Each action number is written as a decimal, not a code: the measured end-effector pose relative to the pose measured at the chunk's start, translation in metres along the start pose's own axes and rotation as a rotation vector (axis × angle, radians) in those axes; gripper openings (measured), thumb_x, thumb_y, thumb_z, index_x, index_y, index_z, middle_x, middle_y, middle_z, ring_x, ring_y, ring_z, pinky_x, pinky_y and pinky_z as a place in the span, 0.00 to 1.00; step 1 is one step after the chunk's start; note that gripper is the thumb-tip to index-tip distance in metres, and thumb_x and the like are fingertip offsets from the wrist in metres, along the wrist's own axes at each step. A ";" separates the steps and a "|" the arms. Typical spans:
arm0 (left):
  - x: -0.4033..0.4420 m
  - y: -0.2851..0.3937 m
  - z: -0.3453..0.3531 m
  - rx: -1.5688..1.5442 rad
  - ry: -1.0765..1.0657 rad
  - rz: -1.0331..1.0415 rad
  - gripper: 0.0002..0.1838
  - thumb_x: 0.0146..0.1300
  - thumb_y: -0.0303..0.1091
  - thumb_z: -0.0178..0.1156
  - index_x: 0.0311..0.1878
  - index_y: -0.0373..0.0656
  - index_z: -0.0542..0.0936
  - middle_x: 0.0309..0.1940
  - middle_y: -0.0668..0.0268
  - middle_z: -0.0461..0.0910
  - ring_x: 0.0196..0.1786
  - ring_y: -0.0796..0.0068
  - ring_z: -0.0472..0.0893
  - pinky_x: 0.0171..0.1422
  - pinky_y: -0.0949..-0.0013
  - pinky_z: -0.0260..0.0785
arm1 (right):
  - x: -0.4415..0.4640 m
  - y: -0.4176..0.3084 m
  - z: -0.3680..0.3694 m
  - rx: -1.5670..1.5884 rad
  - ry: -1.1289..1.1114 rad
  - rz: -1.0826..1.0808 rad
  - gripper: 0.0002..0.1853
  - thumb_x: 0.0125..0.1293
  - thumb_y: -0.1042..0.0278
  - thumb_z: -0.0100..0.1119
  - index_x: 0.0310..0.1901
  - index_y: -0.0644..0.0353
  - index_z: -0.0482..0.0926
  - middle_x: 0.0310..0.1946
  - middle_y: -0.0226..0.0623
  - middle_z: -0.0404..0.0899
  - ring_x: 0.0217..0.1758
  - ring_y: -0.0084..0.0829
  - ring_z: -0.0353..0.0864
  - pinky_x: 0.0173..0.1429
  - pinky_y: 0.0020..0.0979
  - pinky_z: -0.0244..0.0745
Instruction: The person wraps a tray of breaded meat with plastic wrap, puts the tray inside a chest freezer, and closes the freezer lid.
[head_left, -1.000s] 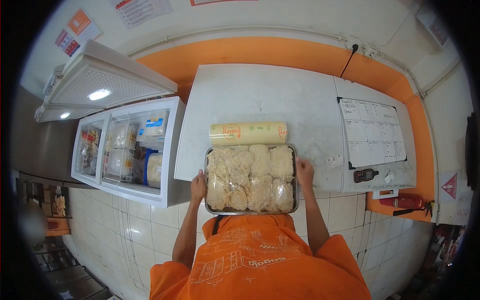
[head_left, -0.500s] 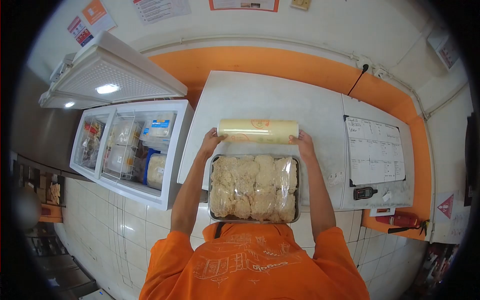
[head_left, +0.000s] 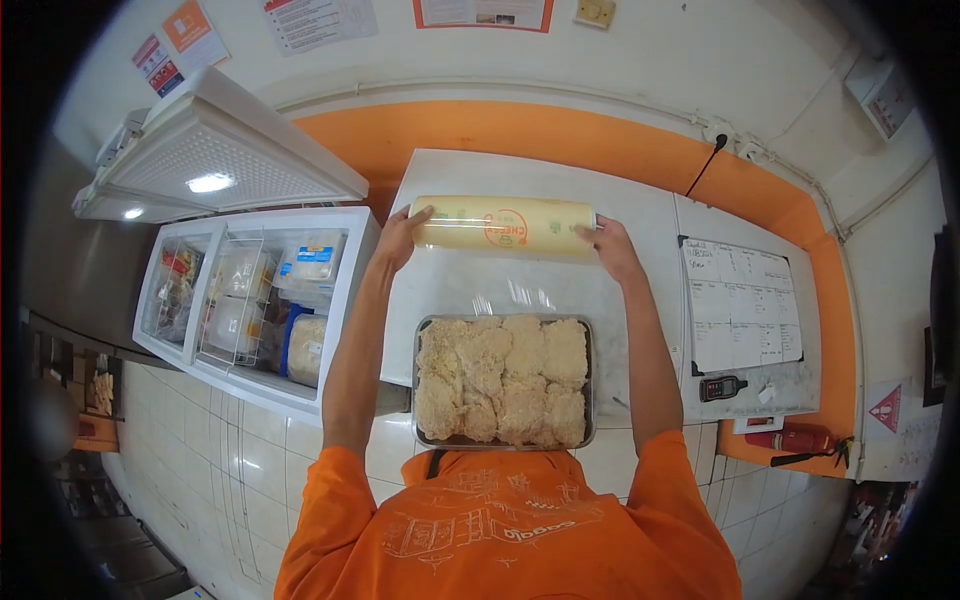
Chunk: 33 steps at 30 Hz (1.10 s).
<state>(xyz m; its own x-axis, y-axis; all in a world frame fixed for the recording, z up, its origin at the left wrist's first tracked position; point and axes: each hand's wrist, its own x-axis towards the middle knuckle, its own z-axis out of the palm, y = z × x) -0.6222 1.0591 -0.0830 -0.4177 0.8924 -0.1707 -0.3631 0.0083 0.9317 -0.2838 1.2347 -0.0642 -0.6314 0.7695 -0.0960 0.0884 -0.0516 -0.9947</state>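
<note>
Between my hands is a wide roll of cling film [head_left: 465,222], yellowish with an orange and green printed pattern. My left hand [head_left: 400,238] is closed on its left end, and my right hand [head_left: 610,245] grips the right end. Closer to my body a metal tray [head_left: 590,420] holds several breaded, crumb-coated pieces [head_left: 500,380] in rows. Shiny film glints show on the white surface between roll and tray. Where the film's edge lies I cannot make out.
At left stands a chest freezer [head_left: 345,330] with its lid [head_left: 230,150] raised and packed food inside. Right of me are a whiteboard [head_left: 742,310] and a black handheld device [head_left: 722,388] on the white top [head_left: 640,215]. A fire extinguisher [head_left: 795,440] is beyond the right edge.
Both hands have moved the roll away from my body, and it has turned so more print shows. Film glints that lay over the tray now appear beyond its far edge.
</note>
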 end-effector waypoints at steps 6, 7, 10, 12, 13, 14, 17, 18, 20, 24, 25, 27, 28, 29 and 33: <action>0.011 0.004 0.001 0.345 -0.099 0.239 0.19 0.61 0.30 0.63 0.54 0.34 0.76 0.45 0.64 0.82 0.47 0.77 0.77 0.59 0.73 0.65 | 0.030 0.005 -0.005 0.252 0.139 -0.071 0.19 0.59 0.69 0.67 0.50 0.70 0.77 0.45 0.38 0.82 0.45 0.24 0.80 0.54 0.26 0.72; 0.018 0.007 -0.003 0.291 -0.033 0.136 0.19 0.61 0.32 0.64 0.53 0.34 0.76 0.46 0.63 0.81 0.49 0.76 0.77 0.59 0.72 0.66 | 0.032 0.003 -0.007 0.219 0.091 -0.144 0.19 0.59 0.69 0.67 0.50 0.71 0.77 0.45 0.38 0.82 0.45 0.24 0.80 0.54 0.26 0.72; 0.040 0.013 -0.011 0.040 -0.005 -0.379 0.22 0.62 0.34 0.64 0.56 0.32 0.74 0.46 0.61 0.81 0.49 0.74 0.78 0.59 0.71 0.66 | 0.043 0.000 -0.017 -0.026 -0.032 -0.006 0.20 0.59 0.69 0.66 0.51 0.71 0.77 0.44 0.38 0.81 0.46 0.24 0.78 0.54 0.27 0.70; 0.049 -0.006 -0.014 0.036 -0.004 -0.334 0.22 0.62 0.35 0.64 0.56 0.32 0.74 0.46 0.61 0.81 0.49 0.74 0.78 0.58 0.71 0.67 | 0.048 0.008 -0.018 -0.181 -0.061 -0.015 0.20 0.60 0.68 0.66 0.51 0.70 0.77 0.45 0.37 0.81 0.46 0.24 0.79 0.53 0.26 0.71; 0.053 -0.016 -0.018 0.029 0.003 -0.294 0.23 0.62 0.36 0.64 0.55 0.32 0.73 0.45 0.60 0.81 0.49 0.74 0.78 0.58 0.71 0.67 | 0.052 0.014 -0.019 -0.337 -0.091 -0.018 0.21 0.60 0.67 0.66 0.52 0.70 0.76 0.45 0.37 0.81 0.46 0.24 0.79 0.53 0.26 0.72; 0.056 -0.021 -0.020 0.032 -0.001 -0.280 0.23 0.62 0.36 0.64 0.55 0.32 0.73 0.45 0.60 0.81 0.49 0.74 0.78 0.58 0.71 0.67 | 0.056 0.017 -0.019 -0.339 -0.088 -0.033 0.21 0.60 0.67 0.66 0.52 0.70 0.76 0.45 0.37 0.81 0.46 0.24 0.79 0.53 0.26 0.72; 0.058 -0.025 -0.021 0.254 -0.123 0.131 0.17 0.62 0.35 0.64 0.48 0.35 0.75 0.43 0.61 0.81 0.45 0.74 0.80 0.56 0.72 0.68 | 0.073 0.039 -0.025 0.189 0.033 0.244 0.24 0.62 0.59 0.64 0.53 0.69 0.76 0.46 0.40 0.80 0.47 0.28 0.79 0.53 0.27 0.71; 0.058 -0.019 -0.019 0.257 -0.121 0.124 0.17 0.62 0.35 0.64 0.48 0.35 0.75 0.43 0.61 0.81 0.45 0.74 0.80 0.56 0.72 0.68 | 0.081 0.049 -0.024 0.193 0.032 0.250 0.24 0.62 0.59 0.64 0.53 0.69 0.76 0.46 0.40 0.80 0.47 0.28 0.79 0.53 0.27 0.71; 0.065 -0.010 -0.013 0.649 -0.151 0.128 0.16 0.61 0.35 0.64 0.47 0.34 0.77 0.42 0.61 0.81 0.43 0.75 0.80 0.52 0.71 0.69 | 0.095 0.060 -0.022 0.324 0.150 0.162 0.24 0.63 0.60 0.64 0.55 0.69 0.75 0.46 0.37 0.80 0.49 0.27 0.78 0.54 0.28 0.71; 0.091 -0.019 -0.011 0.289 -0.003 -0.105 0.15 0.60 0.34 0.64 0.46 0.33 0.78 0.42 0.61 0.81 0.43 0.74 0.79 0.50 0.70 0.70 | 0.103 0.054 -0.021 0.184 0.090 0.097 0.24 0.61 0.63 0.66 0.54 0.70 0.75 0.47 0.38 0.81 0.50 0.27 0.78 0.56 0.28 0.70; 0.099 -0.034 -0.020 0.281 0.017 -0.167 0.16 0.60 0.34 0.64 0.46 0.33 0.77 0.42 0.60 0.81 0.43 0.73 0.79 0.51 0.70 0.70 | 0.107 0.060 -0.022 0.087 0.082 0.079 0.23 0.60 0.65 0.67 0.54 0.70 0.76 0.46 0.38 0.81 0.49 0.26 0.78 0.56 0.27 0.70; 0.110 -0.054 -0.029 0.357 0.074 -0.199 0.17 0.60 0.31 0.63 0.48 0.30 0.76 0.43 0.58 0.81 0.46 0.71 0.80 0.54 0.68 0.71 | 0.115 0.070 -0.025 -0.011 0.078 0.053 0.23 0.58 0.68 0.68 0.53 0.70 0.77 0.46 0.38 0.81 0.49 0.25 0.78 0.57 0.27 0.69; 0.115 -0.059 -0.030 0.359 0.070 -0.198 0.17 0.60 0.31 0.63 0.48 0.30 0.76 0.43 0.58 0.81 0.46 0.71 0.80 0.54 0.68 0.71 | 0.116 0.076 -0.026 -0.094 0.063 0.061 0.23 0.57 0.69 0.69 0.53 0.70 0.77 0.46 0.38 0.82 0.49 0.24 0.78 0.57 0.26 0.69; 0.117 -0.066 -0.031 0.407 0.084 -0.125 0.18 0.60 0.29 0.64 0.50 0.30 0.75 0.43 0.58 0.81 0.46 0.71 0.80 0.54 0.69 0.71 | 0.117 0.083 -0.027 -0.176 0.047 0.076 0.22 0.56 0.71 0.69 0.52 0.70 0.78 0.46 0.38 0.82 0.48 0.23 0.78 0.57 0.26 0.69; 0.121 -0.081 -0.032 0.426 0.109 -0.064 0.19 0.58 0.24 0.64 0.51 0.29 0.72 0.43 0.58 0.81 0.46 0.72 0.80 0.53 0.72 0.71 | 0.119 0.115 -0.025 -0.178 0.050 0.106 0.23 0.55 0.71 0.70 0.53 0.69 0.78 0.45 0.38 0.82 0.48 0.22 0.78 0.57 0.25 0.69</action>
<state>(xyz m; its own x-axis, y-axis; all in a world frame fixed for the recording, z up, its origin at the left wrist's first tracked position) -0.6701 1.1518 -0.1891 -0.4993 0.8314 -0.2438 -0.0253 0.2673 0.9633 -0.3298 1.3363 -0.1887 -0.5731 0.7963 -0.1936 0.2896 -0.0242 -0.9568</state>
